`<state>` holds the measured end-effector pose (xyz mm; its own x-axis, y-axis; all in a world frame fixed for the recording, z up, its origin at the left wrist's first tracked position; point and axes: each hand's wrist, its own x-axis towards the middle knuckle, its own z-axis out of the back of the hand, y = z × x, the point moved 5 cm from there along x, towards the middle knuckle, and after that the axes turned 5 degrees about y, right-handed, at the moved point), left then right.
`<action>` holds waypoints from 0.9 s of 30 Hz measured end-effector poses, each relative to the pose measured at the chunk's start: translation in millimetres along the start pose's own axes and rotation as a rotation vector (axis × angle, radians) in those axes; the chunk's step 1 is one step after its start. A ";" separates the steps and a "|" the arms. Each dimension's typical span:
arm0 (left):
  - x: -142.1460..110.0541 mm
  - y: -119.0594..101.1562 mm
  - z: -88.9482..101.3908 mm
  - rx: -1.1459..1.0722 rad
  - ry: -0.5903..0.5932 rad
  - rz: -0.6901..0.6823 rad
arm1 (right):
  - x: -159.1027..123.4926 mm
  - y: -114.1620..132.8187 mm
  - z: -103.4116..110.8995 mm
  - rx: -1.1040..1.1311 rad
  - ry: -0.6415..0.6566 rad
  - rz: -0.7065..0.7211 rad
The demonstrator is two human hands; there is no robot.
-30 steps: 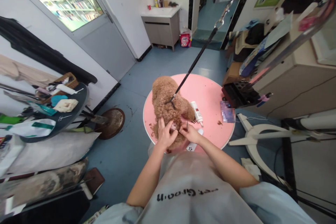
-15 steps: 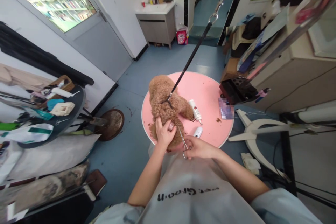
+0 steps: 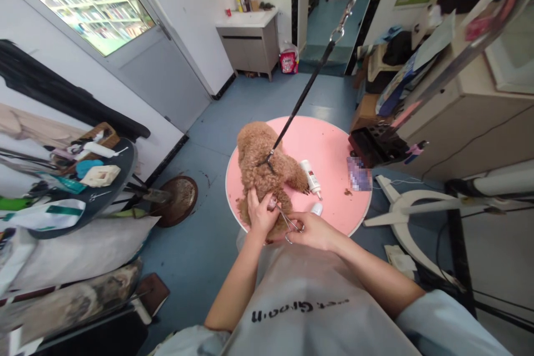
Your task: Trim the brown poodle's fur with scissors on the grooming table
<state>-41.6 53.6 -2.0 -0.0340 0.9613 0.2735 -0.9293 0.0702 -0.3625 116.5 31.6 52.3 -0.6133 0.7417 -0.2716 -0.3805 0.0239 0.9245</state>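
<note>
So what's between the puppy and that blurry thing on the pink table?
In the head view, a white bottle lies between the dog and the blurred patch, plus some bare pink table.

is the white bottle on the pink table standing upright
No, the white bottle lies on its side on the pink table, just beside the brown dog.

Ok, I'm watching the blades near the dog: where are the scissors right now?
In the head view, the scissors are in the right hand at the table's near edge, tips toward the dog's fur beside the left hand.
</note>
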 end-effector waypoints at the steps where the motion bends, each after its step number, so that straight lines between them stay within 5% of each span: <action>1: -0.2 -0.2 -0.1 0.000 0.005 -0.001 | 2.7 -0.9 0.6 -0.005 -0.011 0.001; 11: -0.7 -3.0 3.8 -0.008 0.014 -0.029 | 9.2 -11.0 -9.6 0.162 0.144 -0.077; 16: -0.3 -7.0 5.0 0.011 0.044 -0.032 | 17.2 -17.5 -2.4 0.106 0.078 -0.213; 22: -1.0 -10.0 7.1 0.030 0.084 -0.011 | 17.8 -18.2 -6.7 0.243 0.232 -0.182; 27: 1.7 -15.4 9.5 0.044 0.094 0.012 | 18.6 -24.9 -0.2 0.247 0.144 -0.217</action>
<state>-30.8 51.7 12.6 -0.0128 0.9829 0.1837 -0.9443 0.0485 -0.3255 114.5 44.6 24.1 -0.6345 0.5996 -0.4878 -0.3446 0.3454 0.8729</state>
